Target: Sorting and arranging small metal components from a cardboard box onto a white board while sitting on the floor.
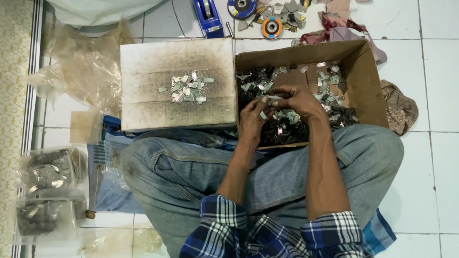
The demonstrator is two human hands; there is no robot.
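Small flat silvery metal piece (270, 98), pinched between left hand (253, 116) and right hand (298, 99), fingers closed.

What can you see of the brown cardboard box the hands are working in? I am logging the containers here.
The cardboard box is open-topped, brown and shallow, with worn walls, and sits on the white tiled floor in front of the person's crossed legs. It holds a loose heap of small silvery metal pieces mixed with dark ones. Its left wall meets a stained pale box. Both hands, left and right, are inside it, pinching a small piece together.
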